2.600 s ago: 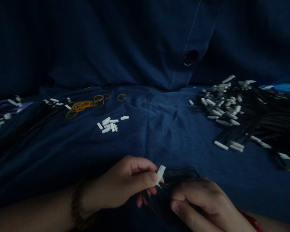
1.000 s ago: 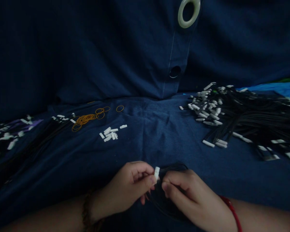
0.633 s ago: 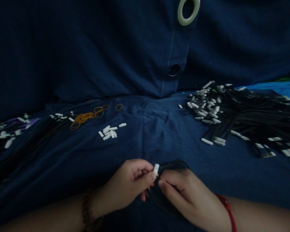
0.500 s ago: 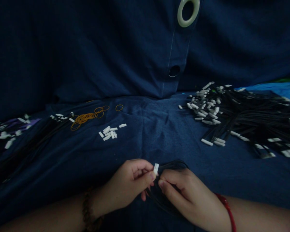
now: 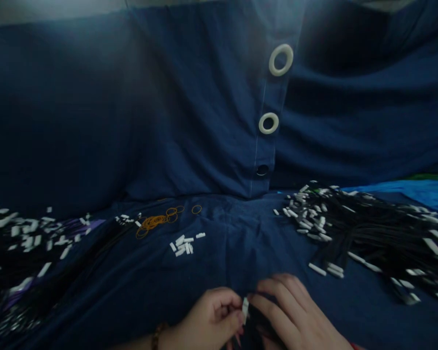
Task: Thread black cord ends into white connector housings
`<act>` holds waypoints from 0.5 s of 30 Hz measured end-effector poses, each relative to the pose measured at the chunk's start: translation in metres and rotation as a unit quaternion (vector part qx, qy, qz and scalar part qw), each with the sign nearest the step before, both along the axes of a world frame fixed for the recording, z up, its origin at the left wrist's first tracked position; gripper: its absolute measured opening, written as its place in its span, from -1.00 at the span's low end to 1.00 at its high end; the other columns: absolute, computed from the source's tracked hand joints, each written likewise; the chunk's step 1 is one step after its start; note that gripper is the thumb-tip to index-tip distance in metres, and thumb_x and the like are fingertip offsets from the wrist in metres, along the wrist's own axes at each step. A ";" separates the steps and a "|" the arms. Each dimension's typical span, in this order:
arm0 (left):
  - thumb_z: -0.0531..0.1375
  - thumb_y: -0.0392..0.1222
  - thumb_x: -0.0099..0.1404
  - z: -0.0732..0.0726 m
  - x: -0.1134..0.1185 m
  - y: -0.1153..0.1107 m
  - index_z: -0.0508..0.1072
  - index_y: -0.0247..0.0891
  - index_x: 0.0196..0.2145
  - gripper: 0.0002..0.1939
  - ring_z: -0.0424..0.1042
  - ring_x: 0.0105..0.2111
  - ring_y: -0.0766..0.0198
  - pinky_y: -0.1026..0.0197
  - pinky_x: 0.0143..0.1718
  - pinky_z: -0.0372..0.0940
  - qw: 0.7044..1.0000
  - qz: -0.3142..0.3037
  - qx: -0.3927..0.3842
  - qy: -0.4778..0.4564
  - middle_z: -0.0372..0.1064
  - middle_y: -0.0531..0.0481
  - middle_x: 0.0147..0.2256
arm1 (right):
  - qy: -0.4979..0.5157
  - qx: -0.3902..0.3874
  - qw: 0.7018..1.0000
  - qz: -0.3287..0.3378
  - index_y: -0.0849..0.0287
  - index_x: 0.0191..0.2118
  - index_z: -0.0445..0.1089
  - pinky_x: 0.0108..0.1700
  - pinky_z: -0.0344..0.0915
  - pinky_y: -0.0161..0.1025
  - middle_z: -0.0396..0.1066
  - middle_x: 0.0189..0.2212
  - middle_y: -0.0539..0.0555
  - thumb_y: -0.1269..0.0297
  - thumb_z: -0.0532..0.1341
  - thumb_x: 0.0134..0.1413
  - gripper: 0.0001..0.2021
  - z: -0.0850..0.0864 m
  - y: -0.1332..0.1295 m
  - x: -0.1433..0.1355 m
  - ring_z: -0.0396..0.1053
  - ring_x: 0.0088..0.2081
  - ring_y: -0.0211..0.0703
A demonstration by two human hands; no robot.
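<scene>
White connector comes first: it stands tilted near the lower edge of the view, between the two hands, pinched by the left hand with thumb and forefinger. Right beside it, the right hand has its fingers bent and its fingertips at or almost at the connector's edge; whether they grip anything is lost in shadow and blur, as is whatever runs from the connector's lower end.

Beyond the hands on the dark blue cloth lies a small pile of loose white pieces, one of them a little apart. Behind these sits a tangle of orange rubber bands, a single loop off to the right.

Farther out, black cables with white ends fill the right side, and a thin dark bundle stretches toward the bands on the left, next to another heap of white-ended pieces.

As a judgement, work on the held connector looks unfinished, since the fingers of both hands are at it. Many cables already carry white ends; the loose pieces look unattached, so those seem left over to use.
</scene>
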State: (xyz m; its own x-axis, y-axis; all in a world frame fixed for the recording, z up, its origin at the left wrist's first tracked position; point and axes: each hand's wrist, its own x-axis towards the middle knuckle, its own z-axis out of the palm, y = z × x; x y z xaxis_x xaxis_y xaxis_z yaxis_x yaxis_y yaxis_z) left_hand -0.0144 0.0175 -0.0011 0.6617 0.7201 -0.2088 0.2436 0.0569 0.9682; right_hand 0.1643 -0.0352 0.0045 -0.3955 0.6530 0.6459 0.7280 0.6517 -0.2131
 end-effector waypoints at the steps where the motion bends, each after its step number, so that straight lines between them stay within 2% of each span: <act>1: 0.13 0.03 0.11 0.004 -0.001 0.000 0.26 -0.33 -0.46 -0.68 0.24 -0.61 0.42 0.37 -0.64 0.21 1.000 -0.008 0.016 0.002 0.20 0.06 -0.53 | 0.017 -0.052 0.998 0.022 0.15 -0.02 0.27 -0.08 0.20 -0.14 0.36 -0.16 0.12 0.53 0.17 -0.14 -0.53 0.004 0.003 0.001 0.30 -0.14 -0.04; 3: 0.18 -0.05 0.10 0.014 -0.006 0.003 0.36 -0.36 -0.45 -0.74 0.29 -0.57 0.40 0.35 -0.59 0.24 0.999 -0.019 0.049 0.007 0.23 0.03 -0.45 | 0.091 -0.204 0.972 0.074 0.19 -0.07 0.29 -0.21 0.27 -0.23 0.39 -0.25 0.10 0.54 0.18 -0.18 -0.57 0.014 0.010 0.005 0.34 -0.24 -0.10; 4: 0.19 -0.09 0.09 0.020 -0.010 0.006 0.40 -0.36 -0.43 -0.77 0.30 -0.55 0.40 0.34 -0.56 0.25 0.998 -0.017 0.065 0.010 0.24 0.02 -0.41 | 0.173 -0.287 0.937 0.101 0.22 -0.17 0.32 -0.32 0.27 -0.29 0.39 -0.36 0.07 0.52 0.18 -0.15 -0.68 0.019 0.014 0.008 0.35 -0.35 -0.17; 6: 0.18 -0.13 0.12 0.031 -0.021 0.015 0.45 -0.33 -0.38 -0.80 0.29 -0.54 0.41 0.33 -0.52 0.25 0.996 0.013 0.091 0.016 0.23 0.02 -0.38 | 0.389 -0.390 0.823 0.135 0.23 -0.34 0.30 -0.49 0.18 -0.39 0.29 -0.55 -0.01 0.40 0.20 -0.02 -0.93 0.029 0.023 0.016 0.25 -0.54 -0.31; 7: 0.16 -0.11 0.15 0.035 -0.027 0.020 0.45 -0.32 -0.36 -0.79 0.27 -0.55 0.43 0.34 -0.53 0.24 0.994 0.044 0.097 0.018 0.21 0.04 -0.39 | 0.497 -0.396 0.758 0.144 0.22 -0.39 0.26 -0.54 0.12 -0.42 0.21 -0.61 -0.06 0.31 0.20 0.04 -0.88 0.034 0.028 0.022 0.16 -0.60 -0.38; 8: 0.12 -0.08 0.18 0.038 -0.032 0.027 0.42 -0.32 -0.36 -0.77 0.25 -0.56 0.44 0.35 -0.55 0.22 0.992 0.079 0.098 0.020 0.19 0.05 -0.41 | 0.573 -0.379 0.712 0.145 0.21 -0.40 0.22 -0.57 0.05 -0.45 0.11 -0.64 -0.10 0.22 0.19 0.08 -0.82 0.038 0.033 0.028 0.05 -0.64 -0.42; 9: 0.08 -0.05 0.21 0.040 -0.037 0.033 0.39 -0.31 -0.33 -0.75 0.23 -0.58 0.45 0.36 -0.57 0.19 0.989 0.116 0.094 0.020 0.17 0.07 -0.44 | 0.624 -0.360 0.678 0.146 0.20 -0.40 0.18 -0.60 -0.01 -0.46 0.00 -0.66 -0.14 0.17 0.17 0.10 -0.78 0.043 0.038 0.034 -0.06 -0.66 -0.44; 12: 0.03 0.00 0.24 0.043 -0.049 0.041 0.32 -0.31 -0.23 -0.69 0.23 -0.57 0.42 0.34 -0.57 0.19 0.982 0.173 0.068 0.018 0.21 0.05 -0.43 | 0.668 -0.335 0.647 0.151 0.17 -0.38 0.15 -0.60 -0.09 -0.46 -0.24 -0.65 -0.16 0.14 0.14 0.11 -0.78 0.051 0.047 0.047 -0.25 -0.64 -0.40; 15: 0.16 0.00 0.16 0.056 -0.062 0.028 0.34 -0.31 -0.17 -0.63 0.33 -0.42 0.29 0.24 -0.42 0.28 0.982 0.175 0.065 0.023 0.31 -0.06 -0.34 | 0.675 -0.339 0.634 0.165 0.17 -0.35 0.19 -0.59 -0.06 -0.43 -0.25 -0.65 -0.15 0.16 0.13 0.10 -0.82 0.056 0.047 0.051 -0.26 -0.63 -0.37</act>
State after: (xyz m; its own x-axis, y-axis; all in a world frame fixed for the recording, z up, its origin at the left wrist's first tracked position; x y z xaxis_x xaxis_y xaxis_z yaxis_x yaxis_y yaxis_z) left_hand -0.0768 0.0459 0.0552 0.3605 0.9245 -0.1240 0.2757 0.0214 0.9610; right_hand 0.2155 0.0121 0.0604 0.0317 0.9873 0.1554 -0.5683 0.1457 -0.8098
